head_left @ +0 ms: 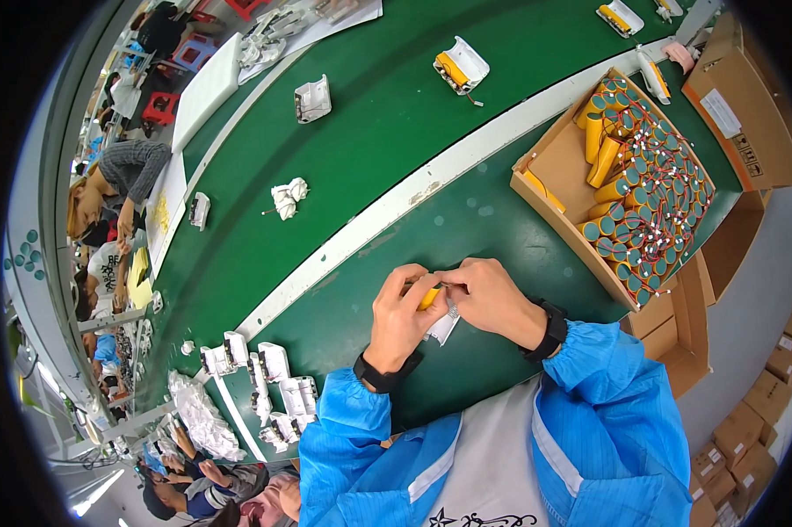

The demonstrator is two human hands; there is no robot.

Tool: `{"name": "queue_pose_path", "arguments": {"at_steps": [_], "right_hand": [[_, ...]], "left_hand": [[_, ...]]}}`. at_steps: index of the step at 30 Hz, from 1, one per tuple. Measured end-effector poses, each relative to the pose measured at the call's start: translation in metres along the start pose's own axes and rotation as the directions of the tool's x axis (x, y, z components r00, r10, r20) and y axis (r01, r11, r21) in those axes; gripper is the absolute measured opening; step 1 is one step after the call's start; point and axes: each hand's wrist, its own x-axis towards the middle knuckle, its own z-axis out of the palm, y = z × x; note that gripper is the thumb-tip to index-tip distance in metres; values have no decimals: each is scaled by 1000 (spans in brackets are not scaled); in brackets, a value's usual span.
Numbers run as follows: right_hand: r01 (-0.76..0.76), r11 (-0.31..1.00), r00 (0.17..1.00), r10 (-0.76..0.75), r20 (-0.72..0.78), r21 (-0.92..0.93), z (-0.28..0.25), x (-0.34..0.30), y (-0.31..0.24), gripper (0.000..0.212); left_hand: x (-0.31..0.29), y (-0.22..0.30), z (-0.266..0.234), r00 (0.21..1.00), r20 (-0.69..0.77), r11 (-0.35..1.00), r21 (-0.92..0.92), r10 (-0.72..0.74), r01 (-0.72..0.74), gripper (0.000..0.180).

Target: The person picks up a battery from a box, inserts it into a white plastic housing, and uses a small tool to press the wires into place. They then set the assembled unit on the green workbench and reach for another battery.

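Both hands are together over the green bench in front of me. My left hand [401,318] is closed around a yellow cylindrical battery pack [429,297], which shows between its fingers. My right hand [498,301] meets it with thumb and forefinger pinched close to the battery pack's end; what lies in that pinch is too small to make out. Beneath the fingers, a white plastic housing [444,328] shows in part, its upper portion hidden by my hands. Whether the battery pack sits inside the housing, I cannot tell.
A cardboard box [574,235] of yellow battery packs with red and black wires stands at right. White housings [273,362] cluster at left beside a plastic bag [204,416]. Beyond a white rail [361,237], a green belt [369,132] carries housings, some with batteries. People sit at far left.
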Motion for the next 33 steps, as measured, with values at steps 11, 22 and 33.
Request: {"name": "queue_pose_path", "arguments": {"at_steps": [11,22,33], "right_hand": [[-38,999,999,37,18,8,2,1,0,25],[-61,998,998,60,36,27,4,-1,-2,19],[-74,996,994,71,80,39,8,-2,-3,13]], "left_hand": [[-2,-2,-4,989,77,987,92,127,-134,23],[-2,-2,-14,967,97,959,141,235,-247,19],[0,-9,-19,949,200,956,118,242,-269,22]]}}
